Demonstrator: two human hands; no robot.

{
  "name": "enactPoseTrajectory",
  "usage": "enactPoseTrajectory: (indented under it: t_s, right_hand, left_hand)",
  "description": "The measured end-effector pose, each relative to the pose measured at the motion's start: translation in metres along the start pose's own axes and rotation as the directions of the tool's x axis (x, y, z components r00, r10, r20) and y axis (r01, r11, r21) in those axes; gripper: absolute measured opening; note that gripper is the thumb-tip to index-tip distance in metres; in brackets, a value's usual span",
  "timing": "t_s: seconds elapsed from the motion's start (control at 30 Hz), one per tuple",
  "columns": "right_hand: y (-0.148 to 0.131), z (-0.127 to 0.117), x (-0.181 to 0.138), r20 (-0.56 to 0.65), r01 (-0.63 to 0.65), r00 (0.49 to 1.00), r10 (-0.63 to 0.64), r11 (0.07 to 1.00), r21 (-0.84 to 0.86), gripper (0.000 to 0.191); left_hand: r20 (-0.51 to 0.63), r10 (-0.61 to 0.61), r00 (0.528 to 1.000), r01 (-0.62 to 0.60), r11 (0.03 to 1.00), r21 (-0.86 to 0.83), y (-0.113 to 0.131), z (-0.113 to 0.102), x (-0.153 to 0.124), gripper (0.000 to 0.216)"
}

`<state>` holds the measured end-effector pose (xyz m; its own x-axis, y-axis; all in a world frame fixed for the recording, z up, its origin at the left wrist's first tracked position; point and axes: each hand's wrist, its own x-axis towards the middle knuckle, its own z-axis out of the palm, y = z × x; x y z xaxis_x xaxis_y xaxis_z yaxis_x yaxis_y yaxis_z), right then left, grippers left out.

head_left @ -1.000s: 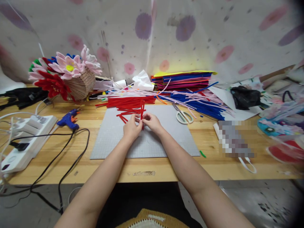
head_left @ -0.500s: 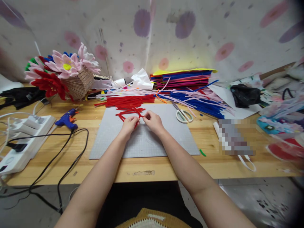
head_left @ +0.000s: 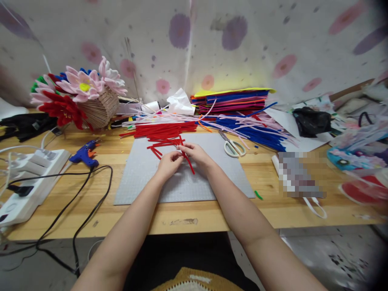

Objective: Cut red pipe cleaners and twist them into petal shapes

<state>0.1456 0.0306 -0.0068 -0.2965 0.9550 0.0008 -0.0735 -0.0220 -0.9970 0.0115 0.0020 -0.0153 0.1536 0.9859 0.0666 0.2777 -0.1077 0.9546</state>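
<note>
Fingers [head_left: 185, 149] of the right hand [head_left: 197, 156] pinch a red strip [head_left: 190, 164]; whether the left hand [head_left: 168, 165] grips it is unclear.

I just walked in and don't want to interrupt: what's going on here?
A person is handling a red fuzzy strip above a grey mat. The right hand pinches it; the left hand is close beside, though whether it grips too is unclear. More red strips lie beyond the hands, scissors at the mat's far right corner.
</note>
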Motion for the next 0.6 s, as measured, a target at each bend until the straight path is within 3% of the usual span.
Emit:
enactPoseTrajectory:
  t_s: [0.1,0.2,0.3,0.47,0.6]
  right_hand:
    - [-0.001,-0.005,-0.001,0.008,-0.028,1.0,0.027,0.991,0.128,0.026]
    - [-0.003,-0.006,-0.003,0.001,-0.013,1.0,0.013,0.967,0.253,0.025]
    - [-0.004,-0.002,-0.004,-0.028,-0.017,0.999,0.029,0.939,0.343,0.027]
    - [-0.003,0.004,0.0,-0.091,0.008,0.995,0.03,0.918,0.397,0.028]
    - [-0.005,0.002,0.0,-0.137,0.006,0.988,0.065,0.885,0.465,0.028]
  left_hand:
    - [0.016,-0.024,1.0,0.025,0.994,-0.106,0.005,-0.002,0.0,0.018]
    - [0.074,-0.149,0.986,0.164,0.946,-0.281,0.011,-0.003,0.0,0.024]
    - [0.14,-0.234,0.962,0.269,0.902,-0.337,0.013,-0.004,-0.001,0.028]
    - [0.3,-0.203,0.932,0.32,0.849,-0.42,0.013,-0.002,-0.002,0.028]
    - [0.354,-0.162,0.921,0.319,0.835,-0.448,0.017,-0.005,-0.002,0.027]
